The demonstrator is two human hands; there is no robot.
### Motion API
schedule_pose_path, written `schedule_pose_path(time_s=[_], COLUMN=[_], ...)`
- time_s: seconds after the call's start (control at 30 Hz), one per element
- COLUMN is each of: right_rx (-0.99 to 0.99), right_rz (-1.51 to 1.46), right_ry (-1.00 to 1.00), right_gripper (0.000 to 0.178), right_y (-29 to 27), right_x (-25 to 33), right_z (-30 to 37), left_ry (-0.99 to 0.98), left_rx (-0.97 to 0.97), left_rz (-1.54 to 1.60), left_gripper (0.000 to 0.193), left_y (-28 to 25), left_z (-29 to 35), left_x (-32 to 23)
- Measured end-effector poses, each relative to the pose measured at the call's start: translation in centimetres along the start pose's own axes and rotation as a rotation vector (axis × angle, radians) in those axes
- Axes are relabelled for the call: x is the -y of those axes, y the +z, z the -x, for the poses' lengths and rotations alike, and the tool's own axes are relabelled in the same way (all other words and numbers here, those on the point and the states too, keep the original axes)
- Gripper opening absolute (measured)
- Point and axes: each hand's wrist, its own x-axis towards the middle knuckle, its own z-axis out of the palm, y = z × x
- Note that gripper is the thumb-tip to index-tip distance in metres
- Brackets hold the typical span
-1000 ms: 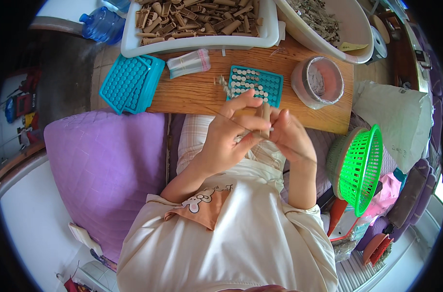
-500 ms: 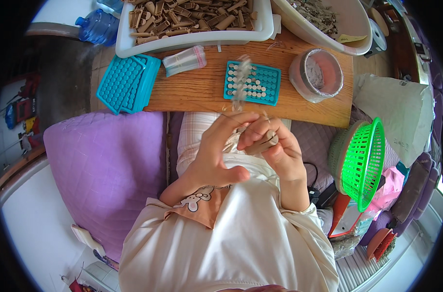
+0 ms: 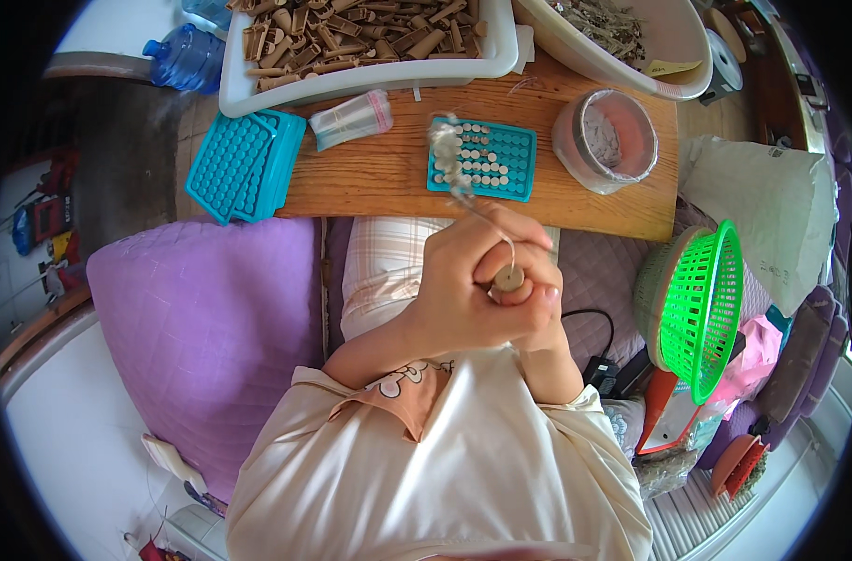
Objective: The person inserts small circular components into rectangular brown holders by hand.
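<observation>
Above my lap, both hands are closed together round a small tan cork-shaped plastic casing (image 3: 508, 278), its round end facing up. My left hand (image 3: 454, 285) wraps in from the left, fingers against my right hand (image 3: 546, 280), which grips from the other side. Most of the casing is hidden by fingers. A thin wire rises from its end and leads to a blurred, swinging bundle of fine wire (image 3: 445, 154). That bundle hangs over the left part of a teal tray (image 3: 517, 150) of round white-silver discs in rows.
On the wooden table (image 3: 370, 178) stand stacked teal trays (image 3: 244, 168), a clear plastic packet (image 3: 351, 120) and a lined round tub (image 3: 606, 145). Behind are a white bin (image 3: 370, 75) of tan casing halves and a basin (image 3: 669, 84) of wire bundles. A green basket (image 3: 702, 309) is at right.
My left hand has closed in from spread fingers onto the casing and my right hand. The casing's round end has turned upward, and the wire bundle has swung slightly left.
</observation>
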Motion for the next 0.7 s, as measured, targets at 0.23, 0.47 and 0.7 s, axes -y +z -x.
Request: schedule_pose_path(time_s=[0.23, 0.47, 0.7], right_rx=[-0.523, -0.762, -0.085], right_rz=[0.320, 1.608, 1.663], right_ry=[0.042, 0.802, 0.894], right_gripper=[0.046, 0.033, 0.035], right_y=[-6.0, -27.0, -31.3], right_x=[1.5, 7.4, 9.6], right_z=[1.5, 13.1, 13.5], left_ry=[-0.189, -0.252, -0.136], left_rx=[0.406, 0.103, 0.157], left_rz=[-0.074, -0.375, -1.058], left_gripper=[0.063, 0.023, 0.020], left_y=[0.2, -5.8, -10.2], left_z=[-2.0, -6.6, -14.7], left_x=[1.7, 3.7, 9.1])
